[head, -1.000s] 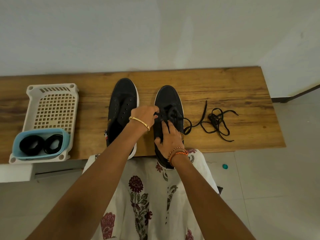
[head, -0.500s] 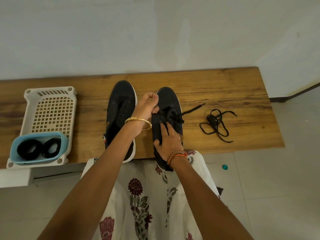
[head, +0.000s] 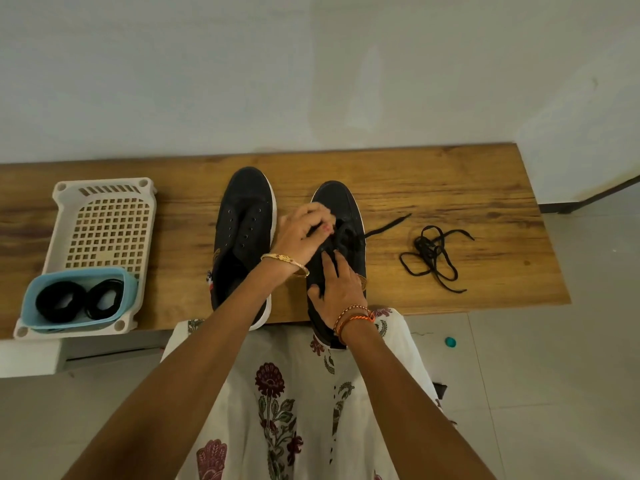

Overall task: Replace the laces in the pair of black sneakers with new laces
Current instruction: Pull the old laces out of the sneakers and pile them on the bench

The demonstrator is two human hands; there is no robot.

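left sneaker (head: 244, 237), frame centre, is stripped, its old lace (head: 433, 256) heaped right. right sneaker (head: 341, 216) is half unlaced: left hand (head: 304, 233) pinches its lace (head: 384, 227), right hand (head: 334, 289) presses flat. new lace coils (head: 78, 301) wait lower left.

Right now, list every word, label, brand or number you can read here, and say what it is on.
No text is readable.
Left sneaker: a small red and white mark on its side, too small to read.
Right sneaker: a gold mark by the right hand, too blurred to read.
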